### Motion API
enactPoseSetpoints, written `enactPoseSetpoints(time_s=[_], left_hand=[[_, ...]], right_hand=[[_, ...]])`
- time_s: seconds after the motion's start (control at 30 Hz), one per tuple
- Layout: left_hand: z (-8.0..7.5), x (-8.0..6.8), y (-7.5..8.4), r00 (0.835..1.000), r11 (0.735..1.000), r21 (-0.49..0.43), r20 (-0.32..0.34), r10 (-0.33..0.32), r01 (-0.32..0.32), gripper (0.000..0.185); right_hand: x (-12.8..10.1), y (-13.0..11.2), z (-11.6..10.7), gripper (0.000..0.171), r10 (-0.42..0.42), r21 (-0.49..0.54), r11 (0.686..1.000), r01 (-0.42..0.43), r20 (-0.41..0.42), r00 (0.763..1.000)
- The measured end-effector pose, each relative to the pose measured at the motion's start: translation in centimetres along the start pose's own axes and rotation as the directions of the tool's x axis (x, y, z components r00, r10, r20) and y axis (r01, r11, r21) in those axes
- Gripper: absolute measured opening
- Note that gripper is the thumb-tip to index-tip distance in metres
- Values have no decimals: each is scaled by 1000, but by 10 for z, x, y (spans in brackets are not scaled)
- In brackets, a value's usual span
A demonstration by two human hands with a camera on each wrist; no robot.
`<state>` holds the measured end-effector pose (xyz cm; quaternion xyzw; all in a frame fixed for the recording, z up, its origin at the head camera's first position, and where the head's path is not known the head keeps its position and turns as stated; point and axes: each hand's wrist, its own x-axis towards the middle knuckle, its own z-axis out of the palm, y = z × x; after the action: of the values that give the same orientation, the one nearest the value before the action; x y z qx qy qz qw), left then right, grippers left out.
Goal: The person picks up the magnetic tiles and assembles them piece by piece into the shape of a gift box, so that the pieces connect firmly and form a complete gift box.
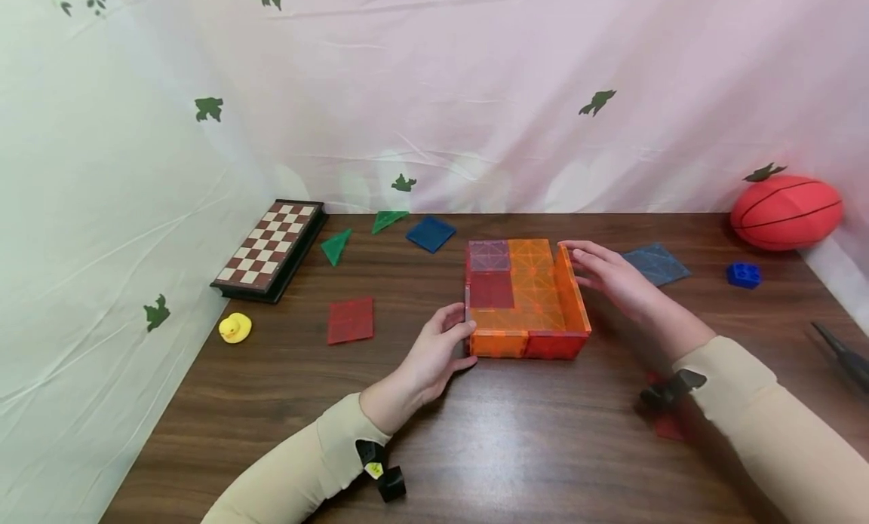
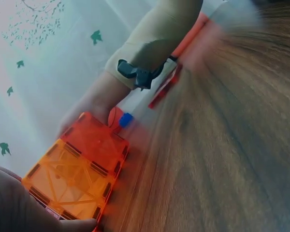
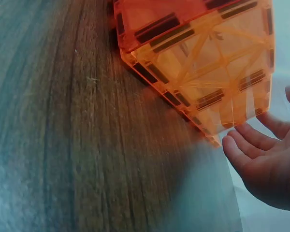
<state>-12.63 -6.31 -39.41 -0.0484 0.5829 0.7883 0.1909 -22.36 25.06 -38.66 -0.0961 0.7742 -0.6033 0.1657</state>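
While the left hand (image 1: 434, 354) rests against the near left corner of the tile box (image 1: 526, 298), its thumb and fingers are lightly curled around that corner and they touch the orange front wall. The box stands in the middle of the brown table (image 1: 516, 448); it is a low tray made from orange, red and purple magnetic tiles, with a front wall and a right wall standing up. The right hand (image 1: 611, 279) is at the far end of the right wall, with the fingers almost straight and a little spread. From the right wrist view the fingertips (image 3: 237, 142) seem just beside the edge of the orange tile; I cannot tell for sure if they touch it.

I judge that the step in hand is to steady the box and to set its right wall straight. The next move asks for soft pressure from both sides, because such tiles probably hold together only by magnets and a wall can fall over when it is pushed too hard.

Loose tiles lie around: a red square tile (image 1: 350, 320) on the left, two green triangles (image 1: 337, 245), a blue tile (image 1: 431, 233) behind, and a dark blue tile (image 1: 657, 264) near the right hand. A chessboard (image 1: 268, 246), a yellow duck (image 1: 234, 328), a blue brick (image 1: 744, 275) and a red ball (image 1: 786, 212) are well apart.
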Motion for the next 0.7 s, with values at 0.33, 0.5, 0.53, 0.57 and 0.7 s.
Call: enactPoseSetpoints(time_s=[0.33, 0.5, 0.53, 0.57, 0.7], left_hand=[[-15, 7, 6, 999, 998, 51, -38, 23, -22, 44], [-25, 14, 13, 995, 998, 44, -81, 55, -52, 37], [-27, 16, 14, 994, 997, 42, -87, 67, -63, 36], [-28, 18, 15, 992, 996, 38, -97, 78, -75, 35], [-35, 29, 16, 981, 992, 3, -151, 124, -125, 30]], right_hand=[[-4, 7, 0, 62, -27, -26, 999, 27, -24, 999], [-22, 11, -1, 56, -63, -31, 998, 62, -34, 997], [-26, 11, 0, 54, -74, -37, 997, 72, -36, 997], [-30, 12, 0, 53, -79, -44, 996, 77, -37, 996], [-44, 14, 6, 44, -117, -67, 991, 115, -31, 993]])
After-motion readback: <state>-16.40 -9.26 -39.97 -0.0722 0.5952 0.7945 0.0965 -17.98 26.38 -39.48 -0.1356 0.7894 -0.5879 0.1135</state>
